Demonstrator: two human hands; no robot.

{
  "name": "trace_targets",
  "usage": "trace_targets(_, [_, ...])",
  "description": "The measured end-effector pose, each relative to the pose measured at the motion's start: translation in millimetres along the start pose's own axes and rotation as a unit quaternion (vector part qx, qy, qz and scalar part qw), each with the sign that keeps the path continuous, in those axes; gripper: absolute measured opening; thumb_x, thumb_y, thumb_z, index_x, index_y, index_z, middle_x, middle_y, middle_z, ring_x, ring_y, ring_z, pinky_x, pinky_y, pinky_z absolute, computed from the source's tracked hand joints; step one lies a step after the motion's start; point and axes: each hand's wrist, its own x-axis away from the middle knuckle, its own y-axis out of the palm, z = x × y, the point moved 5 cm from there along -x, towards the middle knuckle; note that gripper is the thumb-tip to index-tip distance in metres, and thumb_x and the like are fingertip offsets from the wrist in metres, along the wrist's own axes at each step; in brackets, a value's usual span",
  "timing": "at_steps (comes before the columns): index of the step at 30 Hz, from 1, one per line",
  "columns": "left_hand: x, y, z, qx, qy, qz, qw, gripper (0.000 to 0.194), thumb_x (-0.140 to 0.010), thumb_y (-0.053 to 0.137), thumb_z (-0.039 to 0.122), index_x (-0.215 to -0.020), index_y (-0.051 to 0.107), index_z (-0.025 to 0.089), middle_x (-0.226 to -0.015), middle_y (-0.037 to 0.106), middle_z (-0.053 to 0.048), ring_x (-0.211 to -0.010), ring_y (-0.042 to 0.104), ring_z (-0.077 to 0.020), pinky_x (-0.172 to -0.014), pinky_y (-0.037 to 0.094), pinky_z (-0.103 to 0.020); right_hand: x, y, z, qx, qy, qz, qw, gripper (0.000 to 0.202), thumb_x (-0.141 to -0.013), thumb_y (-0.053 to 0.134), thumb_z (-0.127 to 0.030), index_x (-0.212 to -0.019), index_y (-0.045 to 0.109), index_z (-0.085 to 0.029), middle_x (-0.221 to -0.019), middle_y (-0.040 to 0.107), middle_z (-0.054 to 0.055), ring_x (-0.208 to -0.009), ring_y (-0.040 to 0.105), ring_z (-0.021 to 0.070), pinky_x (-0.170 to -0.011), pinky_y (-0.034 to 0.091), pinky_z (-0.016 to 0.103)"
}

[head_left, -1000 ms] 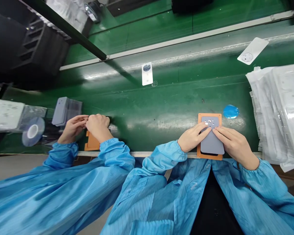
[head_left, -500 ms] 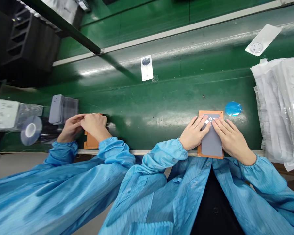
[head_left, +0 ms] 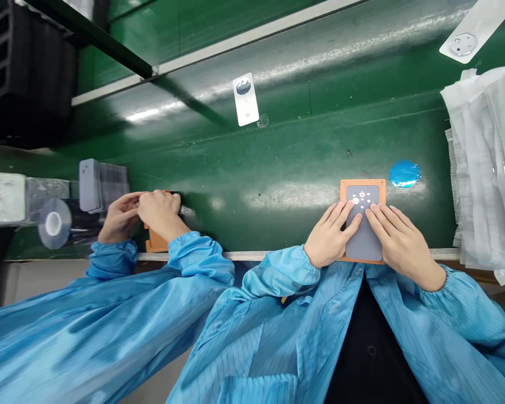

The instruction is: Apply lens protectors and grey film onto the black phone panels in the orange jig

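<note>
A grey panel (head_left: 363, 238) with several cutouts near its top lies in an orange fixture (head_left: 382, 188) at the table's front edge. My left hand (head_left: 329, 233) rests flat over the panel's left side, its fingertips just below the cutouts. On the right side, my right hand (head_left: 402, 241) lies with fingers stretched out, the tips touching the panel. Neither hand is wrapped round anything. A round blue film piece (head_left: 404, 174) sits on the table beyond my right hand.
At left, a co-worker's hands (head_left: 151, 213) work over another orange fixture (head_left: 156, 242). Beside them stand grey panels (head_left: 89, 185) and a tape roll (head_left: 54, 223). White cards (head_left: 246, 100) lie farther back. Stacked clear and white packaging (head_left: 483, 168) is at right.
My hands have slid down the panel, towards me, uncovering more of the cutouts. The view has shifted slightly. The co-worker's hands look much the same.
</note>
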Motion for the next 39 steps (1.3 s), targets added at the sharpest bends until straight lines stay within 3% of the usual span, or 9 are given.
trace_targets(5, [5.9,0.2,-16.4,0.124,0.017,0.024,0.992,0.064,-0.095,0.057,0.019,-0.158,0.044,0.023,-0.17,0.037,-0.016,-0.164,0.022,-0.0373,-0.128,0.033,-0.064,11.8,2.5,5.1,-0.065,-0.004,0.045,0.997,0.075,-0.093,0.048,0.0,-0.165,0.038,-0.017,-0.156,0.056,0.014,-0.145,0.055,0.0328,-0.124,0.045,0.056])
trace_targets(9, [-1.2,-11.3,-34.9,0.285,-0.05,0.162,0.943,0.067,-0.094,0.072,0.035,-0.155,0.046,0.024,-0.169,0.039,-0.016,-0.162,0.028,-0.0346,-0.13,0.034,-0.058,13.9,-14.0,11.0,-0.232,0.034,0.137,0.962,0.052,-0.099,0.054,-0.009,-0.145,0.065,-0.03,-0.153,0.061,0.007,-0.144,0.057,0.0316,-0.121,0.051,0.051])
trace_targets(12, [-12.3,-19.8,-34.9,0.415,-0.13,0.259,0.862,0.075,-0.087,0.083,0.047,-0.15,0.05,0.024,-0.159,0.054,-0.017,-0.148,0.054,-0.0312,-0.123,0.048,-0.05,13.2,-22.9,23.8,-0.461,0.128,0.229,0.847,0.035,-0.1,0.06,-0.018,-0.128,0.074,-0.032,-0.138,0.072,0.004,-0.131,0.068,0.0297,-0.111,0.058,0.049])
trace_targets(15, [-26.6,-31.8,-15.4,0.513,-0.119,0.296,0.797,0.049,-0.092,0.077,0.047,-0.131,0.064,0.019,-0.122,0.078,-0.013,-0.113,0.077,-0.0235,-0.101,0.063,-0.037,11.5,-14.1,36.3,-0.636,0.182,0.26,0.703,0.023,-0.101,0.058,-0.021,-0.114,0.073,-0.034,-0.12,0.079,0.0,-0.115,0.076,0.0277,-0.097,0.064,0.053])
trace_targets(17, [-31.0,-45.1,-1.3,0.498,-0.106,0.335,0.793,0.031,-0.094,0.076,0.041,-0.114,0.071,0.018,-0.103,0.082,-0.009,-0.096,0.08,-0.0193,-0.091,0.065,-0.031,10.7,-3.5,43.5,-0.674,0.21,0.235,0.668,0.021,-0.102,0.053,-0.025,-0.114,0.069,-0.034,-0.116,0.079,0.001,-0.109,0.077,0.0283,-0.094,0.063,0.057])
trace_targets(23, [-36.4,-72.4,29.3,0.358,-0.042,0.364,0.859,0.013,-0.097,0.073,0.031,-0.094,0.077,0.019,-0.096,0.082,-0.005,-0.089,0.08,-0.016,-0.088,0.064,-0.028,8.3,11.0,54.0,-0.639,0.237,0.204,0.703,0.035,-0.1,0.042,-0.033,-0.132,0.056,-0.034,-0.114,0.073,0.01,-0.118,0.07,0.0325,-0.098,0.056,0.063])
trace_targets(29, [-40.3,-56.1,26.3,0.379,-0.031,0.315,0.87,0.022,-0.097,0.073,0.038,-0.091,0.075,0.016,-0.089,0.079,-0.007,-0.081,0.075,-0.0157,-0.08,0.06,-0.027,-6.9,6.0,42.1,-0.574,0.141,0.262,0.763,0.008,-0.098,0.056,-0.037,-0.099,0.059,-0.029,-0.077,0.059,0.001,-0.077,0.067,0.0236,-0.08,0.061,0.05])
trace_targets(35, [-68.7,-36.2,-15.5,0.516,-0.153,0.265,0.8,0.05,-0.083,0.078,0.064,-0.078,0.067,0.015,-0.074,0.07,-0.002,-0.068,0.065,-0.0132,-0.067,0.053,-0.026,-46.9,7.5,63.0,-0.609,0.237,0.375,0.657,0.03,-0.077,0.087,-0.027,-0.099,0.068,-0.022,-0.094,0.071,0.001,-0.087,0.071,0.0198,-0.09,0.062,0.042])
trace_targets(39, [-140.2,-73.8,-77.6,0.569,-0.156,0.255,0.766,0.058,-0.078,0.082,0.067,-0.09,0.063,0.014,-0.08,0.072,-0.003,-0.062,0.063,-0.0112,-0.059,0.049,-0.024,-92.4,0.8,75.1,-0.608,0.197,0.318,0.701,0.043,-0.083,0.084,-0.036,-0.12,0.065,-0.023,-0.12,0.072,0.008,-0.105,0.074,0.0221,-0.092,0.063,0.04])
